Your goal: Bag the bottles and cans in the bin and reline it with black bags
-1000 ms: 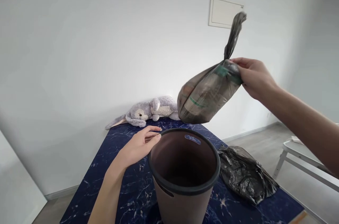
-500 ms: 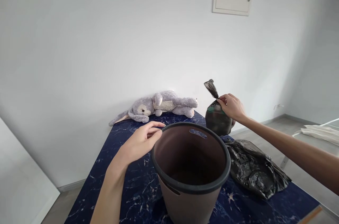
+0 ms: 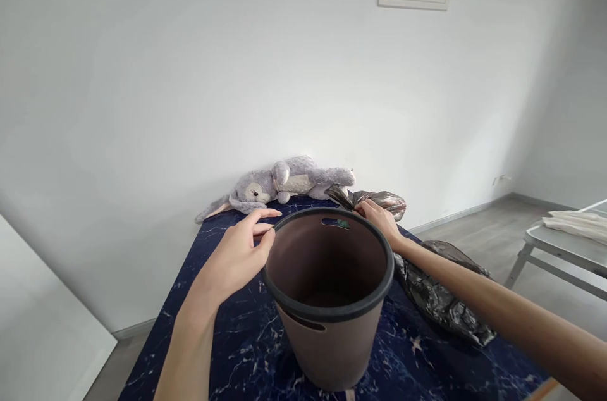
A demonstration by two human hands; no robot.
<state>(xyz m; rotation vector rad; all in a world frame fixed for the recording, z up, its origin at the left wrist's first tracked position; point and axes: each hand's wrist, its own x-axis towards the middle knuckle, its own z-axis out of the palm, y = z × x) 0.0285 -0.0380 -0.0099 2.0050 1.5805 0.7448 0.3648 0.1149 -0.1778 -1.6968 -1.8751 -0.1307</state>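
Note:
A brown trash bin (image 3: 327,350) with a dark rim and slot handles stands upright in front of me. Its visible inside holds nothing I can make out. At the rim's left side is my left hand (image 3: 244,249), fingers stretched and apart, the tips at or touching the rim. Behind the bin's far right rim, my right hand (image 3: 379,221) is closed on the gathered neck of a filled black garbage bag (image 3: 391,203). The bin hides part of that bag. A crumpled black plastic bag (image 3: 446,300) lies right of the bin, partly under my right forearm.
A grey plush bunny (image 3: 289,183) lies on its side at the back of the dark blue marbled table (image 3: 237,344), against the wall. To the right stands a light folding chair (image 3: 569,249) with white cloth on it. A white panel (image 3: 42,325) is at left.
My right hand has brought the filled garbage bag down and left, from beside the bin to behind its far rim. My left hand has stayed at the rim. The view has shifted slightly.

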